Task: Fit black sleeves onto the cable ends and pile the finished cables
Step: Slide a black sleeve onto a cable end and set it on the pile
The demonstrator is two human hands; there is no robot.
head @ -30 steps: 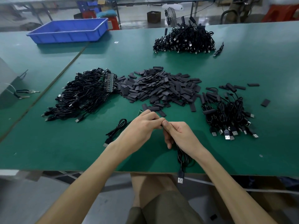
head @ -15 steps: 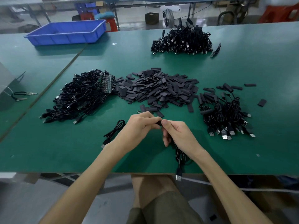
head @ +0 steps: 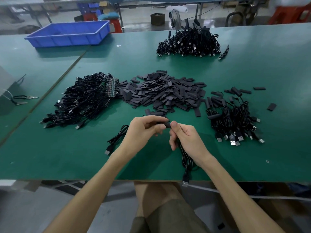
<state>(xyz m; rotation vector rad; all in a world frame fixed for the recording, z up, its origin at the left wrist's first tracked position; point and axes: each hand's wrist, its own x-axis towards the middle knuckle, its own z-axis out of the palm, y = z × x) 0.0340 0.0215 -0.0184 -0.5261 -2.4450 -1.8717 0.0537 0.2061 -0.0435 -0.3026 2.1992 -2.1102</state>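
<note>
Both hands pinch, the left hand (head: 144, 130) on the black sleeve (head: 165, 124) and the right hand (head: 186, 138) on the cable (head: 186, 158) just beside it; skewed entry could buckle the sleeve.

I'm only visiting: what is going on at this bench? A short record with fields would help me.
Left hand: pinches a black sleeve
Right hand: grips a cable, plug hanging past the table edge
Mid-table: heap of loose sleeves
Left of heap: tangled cable pile
Right of heap: sleeved cables
Far back: another cable pile, blue tray
</note>
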